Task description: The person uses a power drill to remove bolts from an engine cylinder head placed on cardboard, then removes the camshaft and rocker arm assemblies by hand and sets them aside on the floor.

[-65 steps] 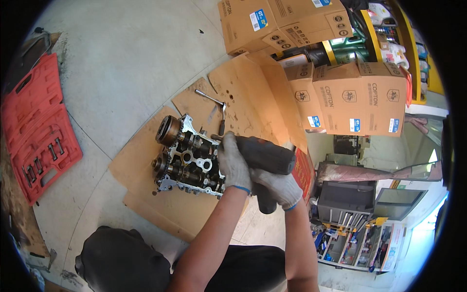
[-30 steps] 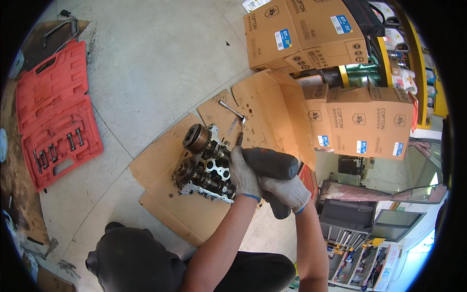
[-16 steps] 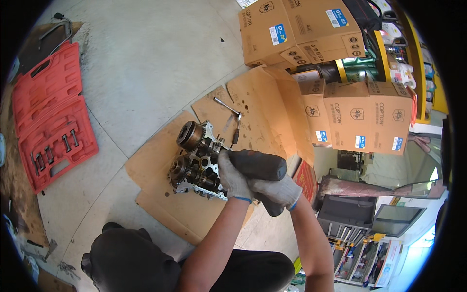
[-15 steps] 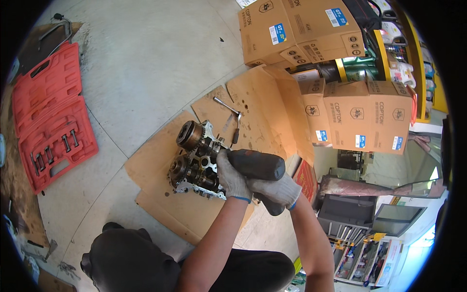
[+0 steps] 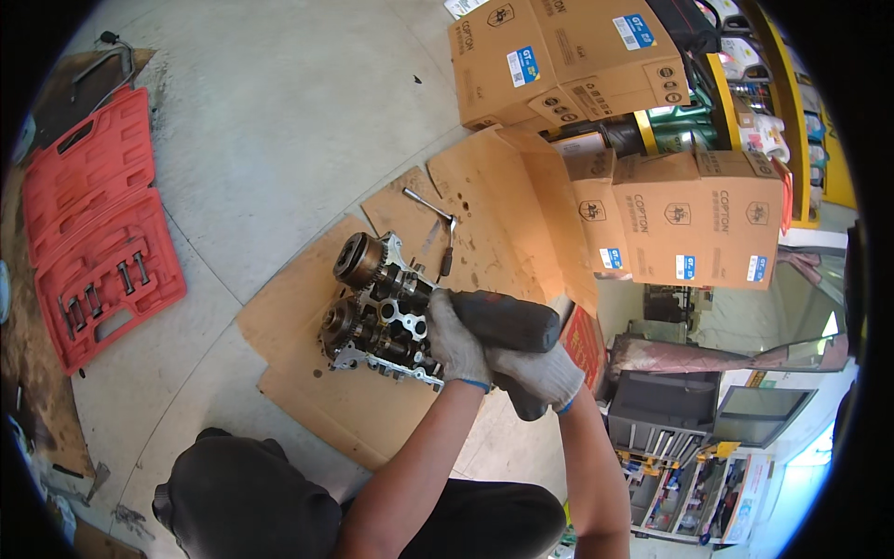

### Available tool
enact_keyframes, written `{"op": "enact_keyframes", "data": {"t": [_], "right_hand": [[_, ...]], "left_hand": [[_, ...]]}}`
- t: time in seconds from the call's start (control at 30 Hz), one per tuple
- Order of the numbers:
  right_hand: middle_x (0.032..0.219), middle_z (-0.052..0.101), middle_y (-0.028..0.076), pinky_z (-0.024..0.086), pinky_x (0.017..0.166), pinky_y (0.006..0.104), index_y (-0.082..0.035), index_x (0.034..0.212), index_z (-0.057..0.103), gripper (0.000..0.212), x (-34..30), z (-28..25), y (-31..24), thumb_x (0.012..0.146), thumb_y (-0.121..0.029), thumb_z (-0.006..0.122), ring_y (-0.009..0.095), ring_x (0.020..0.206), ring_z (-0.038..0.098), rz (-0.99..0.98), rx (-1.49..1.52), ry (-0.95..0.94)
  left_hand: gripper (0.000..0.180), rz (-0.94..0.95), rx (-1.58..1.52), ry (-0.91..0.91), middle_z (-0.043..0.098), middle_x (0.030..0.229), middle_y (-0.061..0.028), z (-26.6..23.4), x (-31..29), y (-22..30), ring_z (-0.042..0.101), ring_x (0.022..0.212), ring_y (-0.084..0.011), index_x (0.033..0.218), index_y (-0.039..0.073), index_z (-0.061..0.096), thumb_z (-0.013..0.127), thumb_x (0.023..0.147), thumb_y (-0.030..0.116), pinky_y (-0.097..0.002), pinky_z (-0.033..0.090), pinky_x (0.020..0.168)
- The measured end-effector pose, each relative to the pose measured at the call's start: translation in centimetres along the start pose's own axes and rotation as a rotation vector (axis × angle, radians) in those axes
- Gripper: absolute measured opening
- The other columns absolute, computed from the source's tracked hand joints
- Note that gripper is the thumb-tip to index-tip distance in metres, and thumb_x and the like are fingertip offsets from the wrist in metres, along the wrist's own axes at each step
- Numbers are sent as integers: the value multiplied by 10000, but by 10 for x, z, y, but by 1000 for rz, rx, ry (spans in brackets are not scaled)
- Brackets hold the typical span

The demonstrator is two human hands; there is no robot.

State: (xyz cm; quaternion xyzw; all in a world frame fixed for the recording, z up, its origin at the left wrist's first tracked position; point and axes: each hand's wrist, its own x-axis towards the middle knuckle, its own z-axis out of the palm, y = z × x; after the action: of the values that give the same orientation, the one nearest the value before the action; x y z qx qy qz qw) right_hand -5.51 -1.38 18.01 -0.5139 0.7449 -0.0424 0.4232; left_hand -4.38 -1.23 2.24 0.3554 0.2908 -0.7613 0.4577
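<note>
A cylinder head [image 5: 389, 317] with camshafts and two round cam gears lies on cardboard in front of me. Over its right part I hold a black cordless impact wrench [image 5: 510, 322]. My right hand [image 5: 542, 374], in a pale knit glove, is closed round the wrench's handle, whose base pokes out below. Gloved as well, my left hand [image 5: 453, 343] is closed at the front end of the wrench, beside the cylinder head. The wrench's nose and whatever it meets are hidden behind the left hand.
A ratchet [image 5: 451, 233] lies on the cardboard sheet [image 5: 307, 391] beyond the cylinder head. At the left, a red tool case [image 5: 112, 270] lies unfolded with several pullers inside. Cardboard boxes [image 5: 694, 219] stand at the right, near a dark tool cabinet [image 5: 666, 410].
Both hands and the impact wrench have shifted slightly right and down in the view, uncovering more of the cylinder head's right side. The grip looks unchanged.
</note>
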Motion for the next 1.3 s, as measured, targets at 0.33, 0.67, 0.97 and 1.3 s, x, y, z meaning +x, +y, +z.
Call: {"op": "enact_keyframes", "data": {"t": [0.33,0.67,0.97,1.3], "right_hand": [[1049,730,83,616,606,330,-29,1309,668,467,-14,-4,55,859,-100,772,156,702,699,124,255,191],[814,706,91,579,536,355,-11,1109,722,305,15,-32,39,851,-167,774,199,597,674,370,373,36],[904,714,66,570,566,342,-38,1288,671,458,12,-24,38,846,-121,753,162,664,670,103,190,53],[1086,745,124,603,871,376,-41,1359,662,530,-18,-12,31,830,-61,650,223,953,715,176,80,37]], "left_hand": [[531,-36,244,11,713,1106,-107,7,-1,-28,701,982,-233,1216,36,663,566,1009,515,-394,563,916],[643,-199,70,-148,738,1056,-147,26,7,-14,720,1017,-271,1160,-37,690,537,999,566,-409,574,908],[543,-176,0,-78,746,1062,-120,22,9,-28,737,951,-268,1195,33,653,518,1032,533,-415,594,904],[590,-155,250,177,685,1213,-104,-1,-16,-30,683,1075,-230,1319,61,647,576,990,545,-394,553,951]]}}
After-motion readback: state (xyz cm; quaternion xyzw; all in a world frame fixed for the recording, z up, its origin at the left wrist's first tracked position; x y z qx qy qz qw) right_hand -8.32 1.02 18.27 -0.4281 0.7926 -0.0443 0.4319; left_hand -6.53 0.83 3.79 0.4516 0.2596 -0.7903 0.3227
